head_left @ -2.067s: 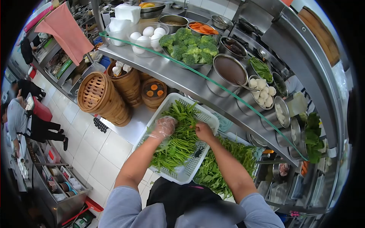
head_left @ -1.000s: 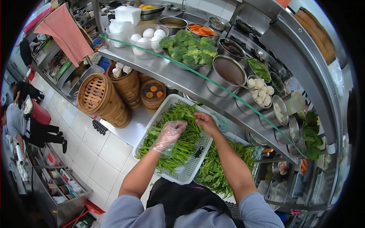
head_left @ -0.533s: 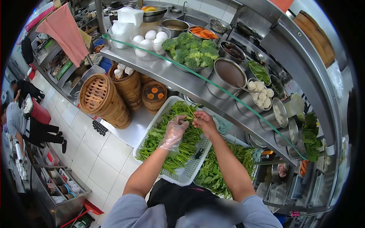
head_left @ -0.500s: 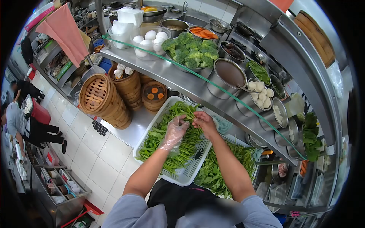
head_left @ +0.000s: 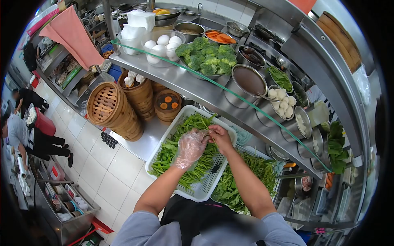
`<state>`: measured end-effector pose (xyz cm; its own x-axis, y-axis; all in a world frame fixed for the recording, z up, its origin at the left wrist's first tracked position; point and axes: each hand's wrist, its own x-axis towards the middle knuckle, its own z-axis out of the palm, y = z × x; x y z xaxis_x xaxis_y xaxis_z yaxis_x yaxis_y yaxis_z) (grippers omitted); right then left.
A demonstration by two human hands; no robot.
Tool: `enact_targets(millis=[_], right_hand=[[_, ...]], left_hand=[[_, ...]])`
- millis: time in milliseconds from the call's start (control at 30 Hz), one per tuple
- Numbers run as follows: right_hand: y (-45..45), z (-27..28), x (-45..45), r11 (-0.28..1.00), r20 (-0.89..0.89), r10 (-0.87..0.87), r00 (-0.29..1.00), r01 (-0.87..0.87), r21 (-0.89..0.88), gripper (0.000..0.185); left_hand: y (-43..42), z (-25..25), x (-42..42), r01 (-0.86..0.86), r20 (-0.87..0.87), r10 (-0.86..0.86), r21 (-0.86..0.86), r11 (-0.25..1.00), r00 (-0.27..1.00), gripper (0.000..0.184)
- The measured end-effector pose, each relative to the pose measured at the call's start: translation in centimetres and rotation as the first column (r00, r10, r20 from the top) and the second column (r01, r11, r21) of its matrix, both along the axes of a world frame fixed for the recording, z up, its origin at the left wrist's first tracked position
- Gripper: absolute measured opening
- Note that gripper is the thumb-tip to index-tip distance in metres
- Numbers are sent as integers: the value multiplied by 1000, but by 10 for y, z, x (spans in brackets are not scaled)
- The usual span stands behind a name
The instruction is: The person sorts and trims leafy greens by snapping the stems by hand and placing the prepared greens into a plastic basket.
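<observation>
A white perforated basket (head_left: 204, 192) holds a heap of long-stemmed leafy greens (head_left: 199, 166). Over the heap, my left hand (head_left: 190, 148), in a clear plastic glove, is closed on the stems of some greens. My right hand (head_left: 221, 138) is bare and meets it fingertip to fingertip, pinching green stems between thumb and fingers. The exact stems between the two hands are partly hidden. More leafy greens (head_left: 242, 176) lie in a second container to the right, under my right forearm.
Bamboo steamers (head_left: 110, 108) stand left of the basket. A steel shelf (head_left: 193, 91) with a glass edge crosses above, carrying eggs (head_left: 163, 40), broccoli (head_left: 207, 57) and a pot of brown sauce (head_left: 248, 80). Two people, one at a counter (head_left: 65, 225), are at far left.
My left hand has turned and moved slightly down, its gloved back now showing more. My right fingers have come down closer to it, still at the stems.
</observation>
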<state>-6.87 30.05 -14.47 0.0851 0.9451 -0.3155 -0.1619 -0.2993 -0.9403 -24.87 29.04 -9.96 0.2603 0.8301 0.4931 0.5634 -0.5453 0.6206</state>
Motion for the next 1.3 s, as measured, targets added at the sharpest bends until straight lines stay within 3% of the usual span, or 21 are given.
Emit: enact_targets(millis=[200, 367, 467, 533, 600, 667, 800, 833, 900, 933, 1000, 1033, 1067, 1300], right_hand=[[-1, -1, 0, 999, 34, 18, 999, -17, -42, 20], [-1, -3, -1, 996, -68, -90, 994, 88, -30, 22], [-3, -10, 8, 995, -202, -95, 975, 96, -5, 27], [-3, -4, 11, 994, -197, -98, 976, 89, -56, 27], [-7, 2, 12, 990, -186, -109, 976, 89, -113, 28], [-11, 10, 12, 988, -180, -113, 977, 91, -128, 27], [-14, 1, 23, 988, -221, -132, 966, 111, -104, 28], [-14, 2, 26, 992, -211, -111, 971, 95, -85, 28], [-15, 2, 28, 994, -207, -93, 974, 79, -72, 29], [-16, 3, 28, 994, -205, -92, 974, 78, -74, 29], [-16, 3, 25, 997, -178, -61, 982, 50, -66, 30], [-17, 3, 22, 997, -176, -55, 983, 44, -68, 30], [-17, 3, 19, 997, -163, -42, 986, 32, -65, 29], [-18, 4, 3, 999, -44, 14, 999, -15, -34, 26]], left_hand=[[6, 1, -3, 71, -34, -68, 125, 990, 997, 6], [-2, -10, 4, 178, -42, -173, 164, 970, 984, 5], [-18, -9, 5, 247, 49, -255, 121, 961, 966, 5], [-22, -9, 3, 284, 355, -269, 11, 959, 895, 5], [-20, -31, -4, 294, 391, -254, -46, 955, 885, 6], [-18, -42, -17, 311, 612, 38, -455, 835, 790, 6], [5, -47, -49, 336, 786, 313, -537, 774, 533, 5], [10, -49, -60, 335, 783, 317, -541, 771, 535, 5], [17, -45, -75, 238, 589, 147, -525, 817, 794, 14], [18, -39, -72, 237, 590, 150, -526, 816, 793, 14], [12, -25, -56, 287, 456, -83, -398, 871, 886, 20], [9, -24, -44, 257, 378, -102, -385, 886, 920, 19], [1, 5, -32, 179, 278, -32, -524, 832, 960, 24], [-6, -13, 8, 166, 196, -71, -523, 836, 978, 27]])
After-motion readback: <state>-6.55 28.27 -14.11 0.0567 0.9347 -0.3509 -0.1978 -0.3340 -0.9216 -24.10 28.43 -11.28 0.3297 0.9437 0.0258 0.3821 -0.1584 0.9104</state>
